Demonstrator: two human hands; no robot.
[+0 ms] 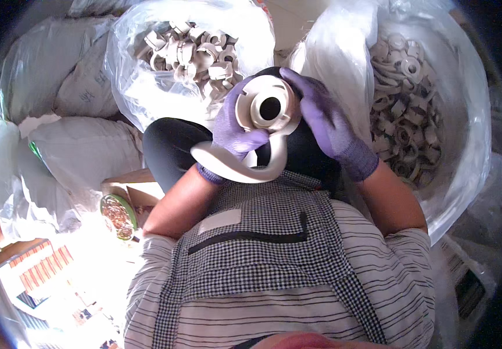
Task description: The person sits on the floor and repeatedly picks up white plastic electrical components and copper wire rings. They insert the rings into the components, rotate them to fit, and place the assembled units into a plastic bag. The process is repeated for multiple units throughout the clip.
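One white fitting (255, 110), head view, upper centre of the frame, held over dark-trousered legs (172, 142). Left hand (228, 131), purple-gloved, is clamped on the round body from its left, thumb across the lower front. Right hand (328, 122), gloved alike, is cupped along the upper right of the body, fingers mostly together; can't tell from here whether they press or merely rest.

Risks, as I judge them: the left grip seems to carry most of the weight, so a loosened thumb could let the piece roll and drop onto the lap. The curved arm (239, 170) hangs across the left wrist and could catch the apron (257, 238) if the body is turned. Smooth surface, gloved fingers: a slip seems possible.

Pointing: dark bore (270, 109) faces up toward the camera. Long axis slants from the body, upper centre, toward lower left; the arm drops from the body's lower right, bends, and sweeps left, its free end near the left wrist.
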